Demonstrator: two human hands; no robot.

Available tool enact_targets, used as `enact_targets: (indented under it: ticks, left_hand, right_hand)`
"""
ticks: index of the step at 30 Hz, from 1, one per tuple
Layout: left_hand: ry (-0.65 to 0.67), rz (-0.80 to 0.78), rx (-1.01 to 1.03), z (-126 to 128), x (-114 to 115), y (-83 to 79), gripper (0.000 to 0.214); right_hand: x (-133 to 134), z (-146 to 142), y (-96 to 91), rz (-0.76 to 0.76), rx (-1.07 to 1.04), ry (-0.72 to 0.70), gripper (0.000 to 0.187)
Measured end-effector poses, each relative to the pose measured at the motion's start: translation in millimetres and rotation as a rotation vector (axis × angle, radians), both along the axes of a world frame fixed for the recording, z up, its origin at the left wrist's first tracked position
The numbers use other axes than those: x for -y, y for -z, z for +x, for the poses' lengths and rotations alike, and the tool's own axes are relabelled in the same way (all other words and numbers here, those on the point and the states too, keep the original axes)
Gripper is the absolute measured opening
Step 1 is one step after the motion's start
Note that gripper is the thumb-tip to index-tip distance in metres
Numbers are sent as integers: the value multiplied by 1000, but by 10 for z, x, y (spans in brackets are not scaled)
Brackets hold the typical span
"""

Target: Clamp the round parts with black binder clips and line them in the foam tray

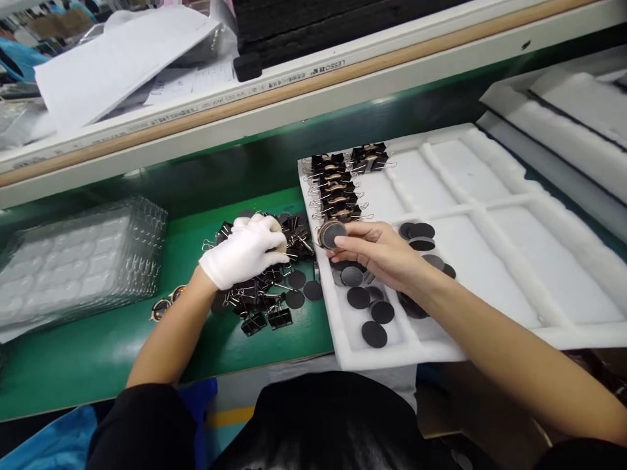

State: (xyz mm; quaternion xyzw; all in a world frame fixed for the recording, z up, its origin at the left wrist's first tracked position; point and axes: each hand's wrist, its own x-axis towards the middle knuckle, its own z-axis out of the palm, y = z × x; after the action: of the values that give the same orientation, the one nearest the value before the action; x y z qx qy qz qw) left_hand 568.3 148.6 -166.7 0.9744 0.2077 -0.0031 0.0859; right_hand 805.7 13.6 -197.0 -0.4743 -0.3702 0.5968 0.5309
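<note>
My left hand [247,251], in a white glove, rests curled on a heap of black binder clips [267,294] on the green bench; what its fingers grip is hidden. My bare right hand [377,251] pinches a round black disc with a metal rim [332,234] at the near left corner of a white foam tray [490,261]. Loose black discs [375,313] lie in that tray's near compartment. Clipped assemblies [337,186] are lined up in rows at the tray's far left corner.
A stack of clear plastic blister trays [78,261] sits at the left. Two small round metal parts [166,303] lie by my left wrist. More white foam trays [563,124] stand at the right. A shelf above holds papers [117,59].
</note>
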Motion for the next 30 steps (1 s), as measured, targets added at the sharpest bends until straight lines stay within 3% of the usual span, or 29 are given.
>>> enact_targets:
  ticks: [5,7,10,13,15,18,21,30]
  left_hand:
    - [-186,-309,390,-8,186,-65,23]
    - [-240,-386,455,21,317,-77,23]
    - [-191,-412,422,22,417,-104,30]
    - [-258,-256,364,-32,381,-137,35]
    - [-267,-209,223,-63,339,-146,40]
    - [-150,-286,57,-60,327,-123,54]
    - [-79,-338,69,-21,375,-74,65]
    - [-34,-308,15,50,498,-36,75]
  right_hand:
    - [56,-87,-20,157,183,-178,21]
    - [83,-147,-18,198,187,-196,22]
    - [110,-202,-25,227,174,-191,22]
    - [123,-187,-56,231,185,-204,18]
    - [128,-154,-77,220,202,-222,15]
    - [133,-110,-90,223,224,-261,12]
    - [133,-85,-91,241,254,-345,12]
    - [132,-15,-114,242,271,-483,17]
